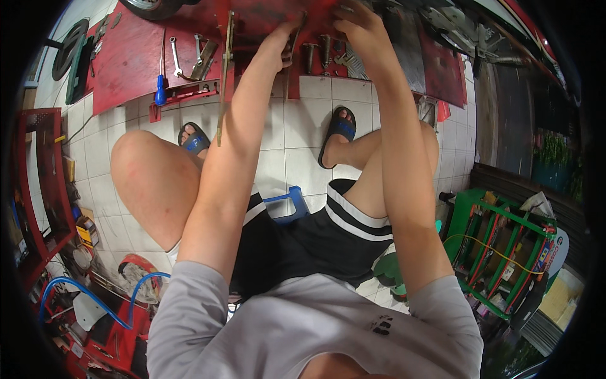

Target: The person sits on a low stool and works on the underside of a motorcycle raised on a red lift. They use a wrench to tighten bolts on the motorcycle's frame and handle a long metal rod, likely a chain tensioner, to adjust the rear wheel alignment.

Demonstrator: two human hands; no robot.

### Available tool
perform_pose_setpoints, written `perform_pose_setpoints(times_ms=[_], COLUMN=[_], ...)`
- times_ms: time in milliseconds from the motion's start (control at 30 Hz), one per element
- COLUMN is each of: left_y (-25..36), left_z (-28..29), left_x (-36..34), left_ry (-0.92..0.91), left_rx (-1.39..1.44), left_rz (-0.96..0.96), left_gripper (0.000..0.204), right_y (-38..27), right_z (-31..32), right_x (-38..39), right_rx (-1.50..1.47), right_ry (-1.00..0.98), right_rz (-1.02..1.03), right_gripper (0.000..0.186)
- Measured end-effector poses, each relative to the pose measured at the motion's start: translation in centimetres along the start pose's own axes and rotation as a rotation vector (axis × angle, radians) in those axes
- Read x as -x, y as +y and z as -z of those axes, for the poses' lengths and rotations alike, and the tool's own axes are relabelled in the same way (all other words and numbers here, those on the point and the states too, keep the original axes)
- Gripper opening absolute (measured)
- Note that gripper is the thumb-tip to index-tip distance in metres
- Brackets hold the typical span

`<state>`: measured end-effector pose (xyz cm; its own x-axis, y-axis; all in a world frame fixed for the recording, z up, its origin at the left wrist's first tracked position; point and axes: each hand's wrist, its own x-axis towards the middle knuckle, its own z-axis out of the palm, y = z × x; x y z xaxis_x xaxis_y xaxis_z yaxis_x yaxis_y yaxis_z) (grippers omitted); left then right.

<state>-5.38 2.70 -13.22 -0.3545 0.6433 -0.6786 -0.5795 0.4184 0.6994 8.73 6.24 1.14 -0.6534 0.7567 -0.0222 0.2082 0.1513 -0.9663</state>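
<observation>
My left hand (285, 47) reaches to the far edge of the view, at a narrow rusty metal bar (293, 72) on the red work platform (129, 54). Its fingers are bent; what they hold, if anything, is hidden. To its right, my right hand (365, 25) is over the same platform with fingers curled inward, their contents too dark to make out. Between and below the hands lie a dark cylindrical metal part (309, 58), a bolt-like part (325, 49) and small brassy pieces (344, 59). Another long, worn metal bar (226, 63) runs left of my left forearm.
On the platform's left are a blue-handled screwdriver (160, 93), a combination wrench (175, 57) and a smaller wrench (198, 47). A wheel (151, 5) stands at the far edge. A green rack (467, 246) is at right; a blue hose (82, 287) curls at lower left. A blue stool (291, 205) is beneath me.
</observation>
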Motion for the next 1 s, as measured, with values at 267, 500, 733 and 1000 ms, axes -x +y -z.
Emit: perform_pose_setpoints(times_ms=[267,500,733,1000], left_y=[-0.1,0.8,1.5,2.0], left_z=[-1.4,-1.2,-1.8,-1.0], left_x=[-2.4,-1.7,-0.7,-0.8], left_ry=[0.082,0.256,0.316,0.319], left_rx=[0.026,-0.22,-0.378,-0.432], left_rz=[-0.597,-0.859,-0.975,-0.968], left_gripper=[0.018,0.015,0.014,0.016], right_y=[8.8,20.0,29.7,27.2], right_z=[3.4,4.6,4.6,3.2], right_x=[-0.9,-1.5,-2.1,-4.0], right_rx=[0.239,0.414,0.971,1.09], right_ry=[0.045,0.065,0.179,0.051], right_rz=[-0.225,-0.74,-0.289,-0.456], right_gripper=[0.038,0.03,0.024,0.03])
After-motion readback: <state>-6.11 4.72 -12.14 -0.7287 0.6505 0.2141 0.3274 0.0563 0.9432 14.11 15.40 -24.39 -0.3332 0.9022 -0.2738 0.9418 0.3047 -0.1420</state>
